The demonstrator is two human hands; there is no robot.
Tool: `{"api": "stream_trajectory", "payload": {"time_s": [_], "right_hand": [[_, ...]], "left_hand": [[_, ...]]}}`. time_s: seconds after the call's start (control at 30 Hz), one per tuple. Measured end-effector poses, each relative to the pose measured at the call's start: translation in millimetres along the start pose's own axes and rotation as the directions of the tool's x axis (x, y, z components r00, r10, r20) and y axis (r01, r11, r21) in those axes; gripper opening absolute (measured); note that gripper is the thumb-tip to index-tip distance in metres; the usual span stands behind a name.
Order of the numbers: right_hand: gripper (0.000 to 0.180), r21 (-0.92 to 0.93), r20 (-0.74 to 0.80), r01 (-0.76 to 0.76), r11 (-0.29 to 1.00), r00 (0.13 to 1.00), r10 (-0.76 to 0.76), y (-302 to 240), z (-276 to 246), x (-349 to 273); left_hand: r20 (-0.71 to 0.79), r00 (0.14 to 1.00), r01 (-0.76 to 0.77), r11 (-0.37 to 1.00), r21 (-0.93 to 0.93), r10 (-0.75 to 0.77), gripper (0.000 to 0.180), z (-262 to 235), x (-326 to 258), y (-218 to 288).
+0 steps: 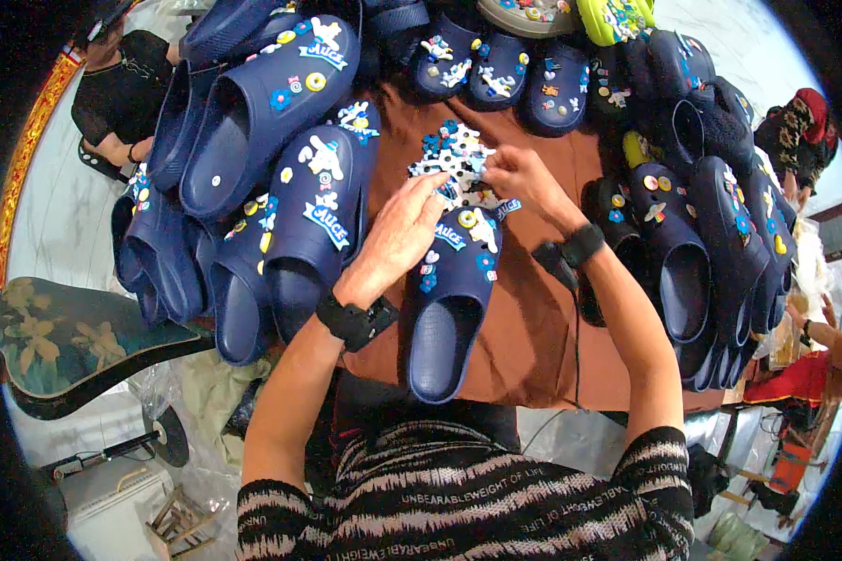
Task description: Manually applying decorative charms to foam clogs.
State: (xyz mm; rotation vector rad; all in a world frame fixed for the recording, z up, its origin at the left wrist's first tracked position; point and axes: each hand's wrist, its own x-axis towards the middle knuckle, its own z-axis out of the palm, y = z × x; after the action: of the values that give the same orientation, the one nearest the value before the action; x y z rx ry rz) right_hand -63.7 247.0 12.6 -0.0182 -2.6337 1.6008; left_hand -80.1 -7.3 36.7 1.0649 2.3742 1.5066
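A navy clog [451, 323] lies on the brown cloth before me, its heel toward me. Its toe carries a banner-shaped charm, a white cartoon figure, blue flowers and other small charms. Just beyond the toe is a heap of loose shoe charms [454, 140], mostly white, blue and black. My left hand [404, 224] stretches over the near left edge of the heap, fingers extended and lying close together. At the heap's right side, my right hand [526, 182] is closed with thumb and fingers pinched. Whatever sits between those fingertips is too small to make out.
Navy clogs with charms are stacked at left [323, 201] and right [711, 243], with more along the far edge beside a lime-green clog [616, 19]. A dark flowered stool [84, 337] stands at lower left. Other people [126, 93] sit beyond the table.
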Motion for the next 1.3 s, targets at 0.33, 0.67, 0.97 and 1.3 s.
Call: {"api": "stream_trajectory", "payload": {"time_s": [0.33,0.67,0.97,1.3], "right_hand": [[0.008,0.494,0.010,-0.187,0.849,0.978,0.209,-18,30,-119],[0.009,0.527,-0.098,-0.163,0.834,0.963,0.251,-24,45,-125],[0.012,0.612,-0.176,-0.135,0.779,0.938,0.300,-14,61,-144],[0.012,0.479,-0.144,-0.168,0.861,0.953,0.266,-24,56,-127]], "left_hand": [[0.321,0.913,-0.335,0.911,0.242,0.250,0.028,28,9,5],[0.473,0.833,-0.442,0.861,0.253,0.289,0.025,32,23,12],[0.451,0.856,-0.432,0.828,0.357,0.253,0.018,44,25,14],[0.355,0.912,-0.334,0.874,0.352,0.205,0.018,39,28,6]]}}
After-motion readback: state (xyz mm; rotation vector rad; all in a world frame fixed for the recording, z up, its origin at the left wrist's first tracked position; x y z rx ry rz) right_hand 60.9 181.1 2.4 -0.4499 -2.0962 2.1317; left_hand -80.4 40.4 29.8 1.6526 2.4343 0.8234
